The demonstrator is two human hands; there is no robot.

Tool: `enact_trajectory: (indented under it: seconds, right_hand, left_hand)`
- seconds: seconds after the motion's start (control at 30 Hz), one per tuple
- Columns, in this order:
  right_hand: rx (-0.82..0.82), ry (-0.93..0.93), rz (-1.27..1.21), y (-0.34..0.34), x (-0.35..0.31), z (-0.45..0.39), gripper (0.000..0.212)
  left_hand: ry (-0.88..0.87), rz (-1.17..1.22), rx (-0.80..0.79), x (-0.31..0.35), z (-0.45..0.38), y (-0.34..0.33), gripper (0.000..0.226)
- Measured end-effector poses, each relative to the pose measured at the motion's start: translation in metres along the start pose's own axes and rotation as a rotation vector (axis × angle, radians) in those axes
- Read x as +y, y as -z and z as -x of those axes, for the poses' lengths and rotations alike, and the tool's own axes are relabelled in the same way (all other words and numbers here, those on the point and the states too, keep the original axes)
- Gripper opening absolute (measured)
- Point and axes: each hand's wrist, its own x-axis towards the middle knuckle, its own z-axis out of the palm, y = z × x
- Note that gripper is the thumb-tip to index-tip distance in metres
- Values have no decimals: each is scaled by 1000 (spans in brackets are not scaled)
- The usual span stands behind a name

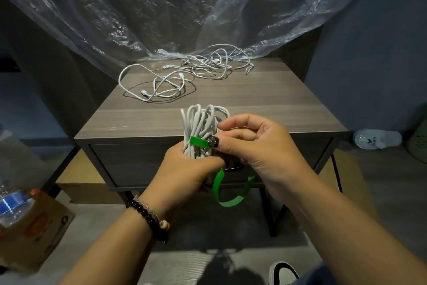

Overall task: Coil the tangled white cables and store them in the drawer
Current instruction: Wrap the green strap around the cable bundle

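Strapping coil | left hand fists its base to keep loops bunched | right hand pinches green tie taut across it | loose cables wait at table rear edge | drawer shut

Two bare forearms, uncovered by sleeves, reach in from the bottom edge of the head camera's view. The left hand has a bracelet of round black beads at the wrist, paired with a thin silvery chain and ending in a few pale and orange beads. The right hand has no wristwear; its thumbnail is painted dark with a pale speckled pattern. At the bottom right, the toe of a black and white sneaker shows, with dark blue trouser fabric just beside it.
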Motion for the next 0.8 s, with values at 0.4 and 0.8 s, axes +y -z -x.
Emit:
enact_trajectory:
  seconds: [0.4, 0.8]
  right_hand:
    - [152, 160, 113, -11, 7, 3, 31]
    - [90, 76, 143, -1, 7, 1, 36]
  left_hand:
    - [-211, -176, 34, -2, -1, 7, 43]
    - [-334, -238, -280, 5, -1, 23, 71]
